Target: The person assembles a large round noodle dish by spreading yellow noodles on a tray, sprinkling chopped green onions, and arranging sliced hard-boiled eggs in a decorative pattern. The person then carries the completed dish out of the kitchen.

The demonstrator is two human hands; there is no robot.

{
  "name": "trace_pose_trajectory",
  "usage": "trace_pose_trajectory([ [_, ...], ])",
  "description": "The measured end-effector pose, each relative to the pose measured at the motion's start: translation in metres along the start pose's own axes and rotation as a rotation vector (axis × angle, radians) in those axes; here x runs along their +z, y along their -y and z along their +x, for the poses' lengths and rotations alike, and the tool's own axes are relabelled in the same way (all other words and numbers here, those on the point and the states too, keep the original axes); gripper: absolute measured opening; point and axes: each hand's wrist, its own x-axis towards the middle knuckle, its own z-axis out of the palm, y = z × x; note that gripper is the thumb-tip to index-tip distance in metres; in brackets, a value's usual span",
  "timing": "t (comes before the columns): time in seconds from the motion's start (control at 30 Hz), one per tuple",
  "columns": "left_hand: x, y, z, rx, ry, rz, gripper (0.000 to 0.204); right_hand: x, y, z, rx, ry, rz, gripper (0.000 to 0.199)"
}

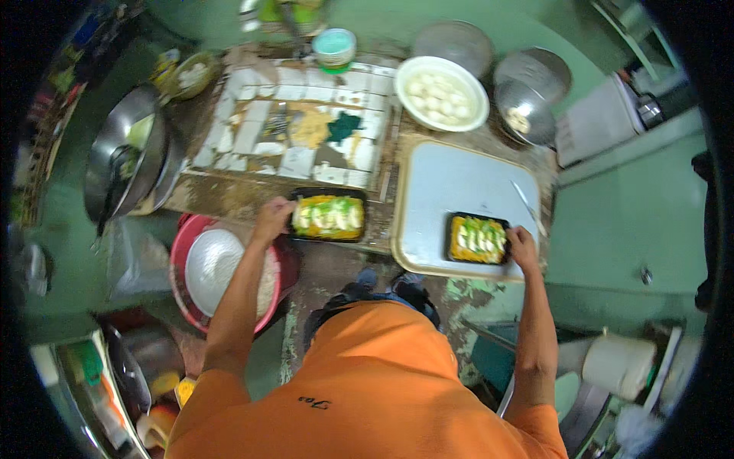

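My left hand (272, 218) grips the left end of a black rectangular food tray (329, 216) filled with yellow rice and pale green-topped pieces, at the near edge of the tiled counter (252, 130). My right hand (523, 246) holds the right end of a second black food tray (477, 239) with the same filling. That tray rests on a large pale serving tray (451, 183). A knife (527, 205) lies on the serving tray just beyond my right hand.
A white bowl of pale round balls (442, 92) stands behind the serving tray, with metal bowls (527, 96) to its right. A red basin holding a white plate (222, 271) sits low on the left. Steel pans (126, 153) stand at far left.
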Motion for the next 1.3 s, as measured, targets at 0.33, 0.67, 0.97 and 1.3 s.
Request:
trace_pose_trajectory([
  [0.33,0.019,-0.019,-0.015,-0.215,0.130,-0.521,0.031,0.021,0.004,-0.018,0.272,-0.192,0.046,0.042],
  [0.67,0.050,-0.027,-0.028,-0.231,0.347,-0.814,0.071,0.049,0.040,-0.036,0.277,-0.150,0.449,0.061],
  [0.97,0.076,-0.030,-0.050,-0.333,0.172,-0.907,0.079,0.060,0.041,-0.047,0.100,-0.140,0.416,0.055],
  [1.3,0.134,-0.127,-0.090,-0.154,-0.052,-0.969,0.066,-0.012,0.009,-0.029,0.137,-0.071,0.799,0.056],
])
